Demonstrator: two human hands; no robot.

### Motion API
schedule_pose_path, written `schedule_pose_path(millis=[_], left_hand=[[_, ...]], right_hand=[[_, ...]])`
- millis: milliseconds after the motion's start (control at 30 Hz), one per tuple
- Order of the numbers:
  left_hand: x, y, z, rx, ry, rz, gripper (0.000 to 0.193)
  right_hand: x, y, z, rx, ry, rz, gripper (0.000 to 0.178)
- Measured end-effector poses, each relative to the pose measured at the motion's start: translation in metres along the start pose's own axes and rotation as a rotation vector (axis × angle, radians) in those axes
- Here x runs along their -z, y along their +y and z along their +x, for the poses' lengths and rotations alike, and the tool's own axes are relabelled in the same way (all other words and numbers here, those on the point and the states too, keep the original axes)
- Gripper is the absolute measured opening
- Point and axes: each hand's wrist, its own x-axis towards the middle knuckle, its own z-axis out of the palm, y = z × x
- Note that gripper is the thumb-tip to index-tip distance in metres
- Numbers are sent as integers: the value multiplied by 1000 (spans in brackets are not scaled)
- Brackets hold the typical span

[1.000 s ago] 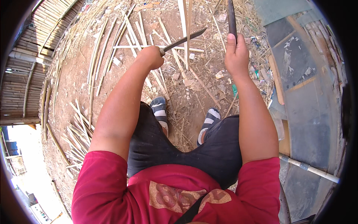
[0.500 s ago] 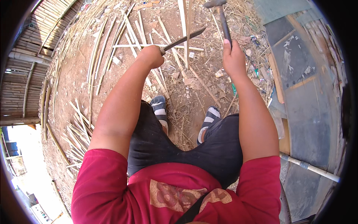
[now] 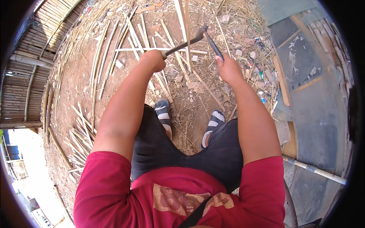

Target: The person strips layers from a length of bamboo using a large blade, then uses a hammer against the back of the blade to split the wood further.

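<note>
My left hand (image 3: 153, 60) is closed round the handle of a long-bladed knife (image 3: 176, 49), whose dark blade points to the right and away from me. The blade crosses a pale bamboo piece (image 3: 182, 19) that stands upright and is split lengthwise at its top. In my right hand (image 3: 229, 70) is a hammer (image 3: 213, 46) with a dark handle. Its head meets the far end of the knife blade, just right of the bamboo. The lower end of the bamboo is close to the ground, beyond my feet.
Long bamboo strips (image 3: 102, 57) lie scattered across the dirt ground ahead and to the left. A heap of split pieces (image 3: 81, 138) sits at my left. Dark sheets (image 3: 310, 72) and a pale pole (image 3: 323, 174) are on the right. A bamboo wall (image 3: 28, 78) stands far left.
My right hand has brought the hammer down and left, onto the knife blade. My left hand and the knife have lowered slightly, and the bamboo's top has shifted a little left.
</note>
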Motion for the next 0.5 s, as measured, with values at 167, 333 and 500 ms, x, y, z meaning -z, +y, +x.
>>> schedule_pose_path(millis=[167, 333, 500], left_hand=[[1, 0, -5, 81, 3, -2, 33], [0, 3, -4, 81, 2, -56, 32], [-2, 5, 2, 126, 6, -32, 33]], right_hand=[[47, -25, 8, -31, 53, 269, 49], [40, -29, 9, 33, 286, 492, 49], [7, 2, 9, -132, -96, 67, 48]])
